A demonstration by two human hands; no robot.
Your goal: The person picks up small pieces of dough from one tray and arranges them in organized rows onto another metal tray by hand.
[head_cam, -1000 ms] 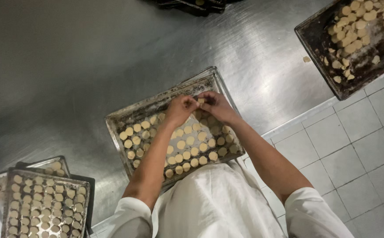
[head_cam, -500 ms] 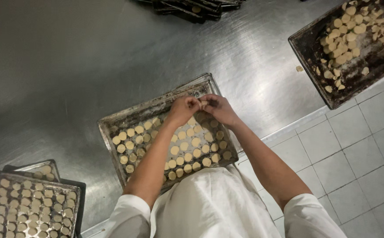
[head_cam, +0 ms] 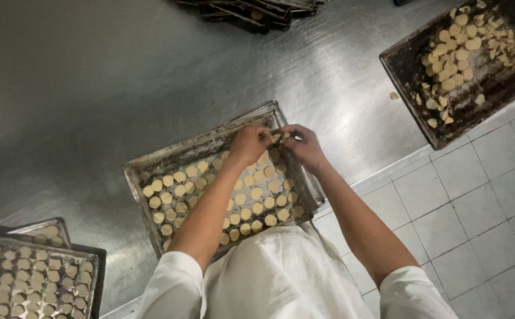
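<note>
Both hands, left hand (head_cam: 248,143) and right hand (head_cam: 305,146), fingertips pinching one pale dough round (head_cam: 279,137) over the battered metal tray (head_cam: 151,167).

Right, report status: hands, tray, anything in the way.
Left hand and right hand together over tray, pinching a dough piece. Tray part filled with dough rounds. Nothing obstructing.

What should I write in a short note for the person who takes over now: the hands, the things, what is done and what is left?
Left hand and right hand: together over the far corner of the middle tray, pinching a small dough piece.
Things: that tray sits on the steel table in front of the person; loose dough rounds lie heaped in the dark tray far right.
Done: most of the middle tray holds rows of rounds; the filled trays are stacked lower left.
Left: bare tray along the far edge.
</note>
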